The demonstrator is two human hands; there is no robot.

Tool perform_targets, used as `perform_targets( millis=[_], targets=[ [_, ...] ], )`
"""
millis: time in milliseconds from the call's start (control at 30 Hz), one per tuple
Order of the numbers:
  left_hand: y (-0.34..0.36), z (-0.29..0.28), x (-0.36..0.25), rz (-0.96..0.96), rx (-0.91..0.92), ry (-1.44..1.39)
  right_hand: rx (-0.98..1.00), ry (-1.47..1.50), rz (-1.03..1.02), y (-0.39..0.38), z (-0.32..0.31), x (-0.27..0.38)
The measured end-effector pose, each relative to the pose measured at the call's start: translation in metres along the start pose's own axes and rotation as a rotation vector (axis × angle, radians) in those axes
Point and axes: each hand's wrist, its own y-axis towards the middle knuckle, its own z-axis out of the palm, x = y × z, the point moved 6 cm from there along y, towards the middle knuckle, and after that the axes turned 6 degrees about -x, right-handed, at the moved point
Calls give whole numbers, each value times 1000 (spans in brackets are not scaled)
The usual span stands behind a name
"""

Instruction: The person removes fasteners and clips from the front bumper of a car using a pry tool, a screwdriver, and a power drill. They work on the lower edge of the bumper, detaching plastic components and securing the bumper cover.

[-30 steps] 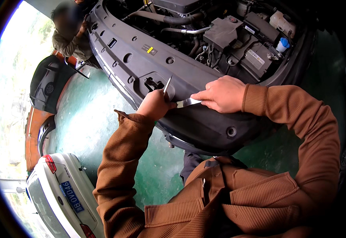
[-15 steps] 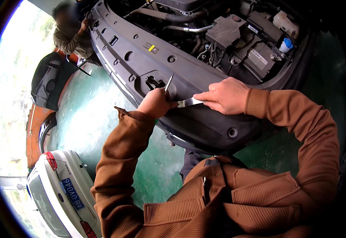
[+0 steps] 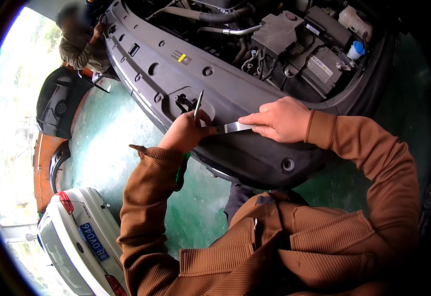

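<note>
Above the front panel point(image 3: 225, 86) of a car with its bonnet up, both my hands are on a shiny flat metal strip point(image 3: 234, 127). My right hand point(image 3: 283, 120) pinches the strip's right end between thumb and fingers. Closed around its left end is my left hand point(image 3: 186, 133). A narrow, pointed metal piece point(image 3: 199, 102) sticks up out of the left fist; whether it is joined to the strip is hidden by my fingers. Just beyond the left hand sits the black latch point(image 3: 185, 102) in a recess of the panel.
The engine bay holds a battery point(image 3: 319, 71), hoses and a blue-capped reservoir point(image 3: 356, 50). A person point(image 3: 79, 42) stands at the panel's far left end. A white car point(image 3: 84, 237) is parked at lower left, and a dark car point(image 3: 60, 101) stands behind.
My left hand has shifted slightly left, and more of the strip shows between my hands. The pointed piece stands more upright. My right hand keeps its grip, nearly still.
</note>
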Motion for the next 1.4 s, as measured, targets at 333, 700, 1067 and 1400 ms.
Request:
perform_targets(
  millis=[333,700,1067,1400],
  targets=[
    [-56,-45,-34,41,-32,-718,-165,50,-7,7,-76,47],
    [-104,11,87,-85,-215,-1422,-466,558,408,-76,-34,38],
    [-81,53,92,67,108,-1885,-399,1192,603,-99,119,148],
    [-104,80,57,-52,74,-1842,-418,1304,507,-100,149,152]
  ],
)
